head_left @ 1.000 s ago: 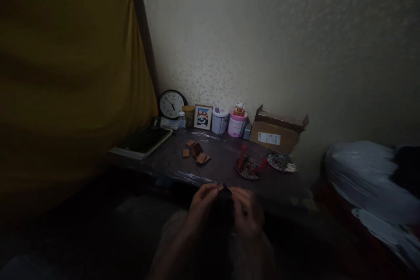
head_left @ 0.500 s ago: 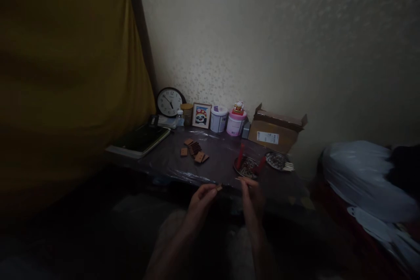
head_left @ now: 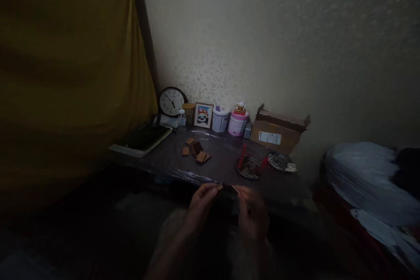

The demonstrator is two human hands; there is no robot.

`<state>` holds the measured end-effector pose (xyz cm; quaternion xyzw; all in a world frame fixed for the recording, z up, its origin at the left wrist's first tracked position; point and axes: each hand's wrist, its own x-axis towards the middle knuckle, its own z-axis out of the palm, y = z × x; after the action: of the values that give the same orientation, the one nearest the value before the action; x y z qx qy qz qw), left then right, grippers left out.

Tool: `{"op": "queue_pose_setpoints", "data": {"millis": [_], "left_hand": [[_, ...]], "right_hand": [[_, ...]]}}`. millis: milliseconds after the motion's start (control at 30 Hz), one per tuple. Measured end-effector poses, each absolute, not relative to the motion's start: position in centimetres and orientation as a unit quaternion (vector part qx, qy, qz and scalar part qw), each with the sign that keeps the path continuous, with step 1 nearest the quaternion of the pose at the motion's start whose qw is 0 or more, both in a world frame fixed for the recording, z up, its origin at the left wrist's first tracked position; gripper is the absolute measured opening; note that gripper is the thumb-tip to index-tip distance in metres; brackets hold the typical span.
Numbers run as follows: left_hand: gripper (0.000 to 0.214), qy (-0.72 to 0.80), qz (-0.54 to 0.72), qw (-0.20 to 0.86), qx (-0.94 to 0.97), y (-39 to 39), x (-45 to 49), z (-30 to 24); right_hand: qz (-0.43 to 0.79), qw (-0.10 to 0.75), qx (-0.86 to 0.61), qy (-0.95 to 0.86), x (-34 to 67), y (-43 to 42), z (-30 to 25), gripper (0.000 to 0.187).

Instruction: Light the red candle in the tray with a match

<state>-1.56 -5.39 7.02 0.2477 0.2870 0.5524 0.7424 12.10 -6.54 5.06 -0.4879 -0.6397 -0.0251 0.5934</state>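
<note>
My left hand point(head_left: 203, 201) pinches a small tan matchbox point(head_left: 220, 187) with a dark edge, held just in front of the table. Close by on its right, my right hand point(head_left: 252, 212) is closed on a thin pale matchstick point(head_left: 235, 189). The stick slants toward the box; dimness hides whether the two touch. Farther back on the table lies a loose pile of similar tan and dark-sided boxes point(head_left: 201, 156). Beyond my right hand sits a round dish point(head_left: 246, 176) of dark bits, with a red candle point(head_left: 242, 156) standing in it and another leaning red piece point(head_left: 263, 164).
A second dish point(head_left: 278, 162) has several pale sticks point(head_left: 291, 167) at its edge. Along the wall stand a clock point(head_left: 172, 101), a framed panda picture point(head_left: 203, 115), two tubs point(head_left: 220, 119) and an open cardboard box point(head_left: 277, 131). A book point(head_left: 142, 140) lies left, beside a yellow curtain point(head_left: 82, 61).
My right hand has turned and moved slightly down, bringing the matchstick over toward the matchbox. My left hand keeps its grip almost in place. The whole view has shifted slightly.
</note>
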Motion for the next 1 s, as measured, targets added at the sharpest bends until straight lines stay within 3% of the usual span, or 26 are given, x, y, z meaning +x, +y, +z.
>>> {"op": "queue_pose_setpoints", "data": {"millis": [100, 267, 433, 1000], "left_hand": [[0.023, 0.279, 0.557, 0.737, 0.26, -5.4, -1.6, 7.0], [0.024, 0.297, 0.55, 0.735, 0.263, -5.5, -1.8, 7.1], [0.024, 0.326, 0.553, 0.725, 0.249, -5.6, -2.0, 6.8], [0.031, 0.363, 0.542, 0.711, 0.261, -6.3, -4.1, 5.3]], "right_hand": [[0.002, 0.538, -0.515, -0.667, 13.1, -5.0, 3.3, 0.018], [-0.013, 0.58, -0.58, -0.572, 14.7, -3.0, 2.2, 0.021], [-0.027, 0.628, -0.55, -0.549, 15.1, -3.2, 3.9, 0.017], [-0.072, 0.643, -0.576, -0.499, 16.9, -2.4, 4.0, 0.021]]}}
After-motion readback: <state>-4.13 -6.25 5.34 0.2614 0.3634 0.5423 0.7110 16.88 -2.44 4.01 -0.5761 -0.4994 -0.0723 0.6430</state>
